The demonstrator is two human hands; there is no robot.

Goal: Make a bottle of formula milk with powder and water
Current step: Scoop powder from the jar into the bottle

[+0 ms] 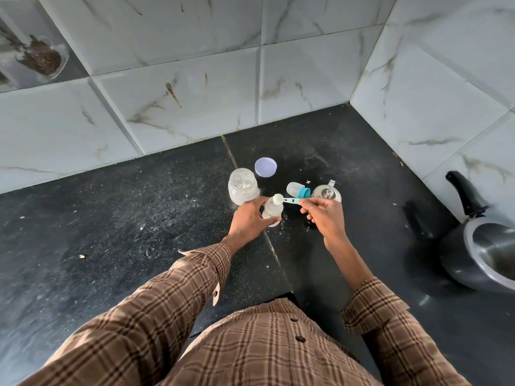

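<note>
A small clear baby bottle (273, 210) stands open on the black counter (139, 218), and my left hand (249, 221) grips its side. My right hand (324, 214) pinches the handle of a teal scoop (288, 200). The scoop's bowl, heaped with white powder, sits right over the bottle's mouth. Just behind the bottle stands an open clear powder jar (242, 189) with powder stuck to its walls. Its pale lilac lid (265, 167) lies upside down further back. The bottle's clear cap with its teal ring (298, 190) lies on its side to the right.
A small steel pot with a lid (326, 194) stands just beyond my right hand. A dark pressure cooker (485, 257) with a black handle sits at the right edge. Tiled walls close the counter at the back and right. Spilled powder speckles the counter.
</note>
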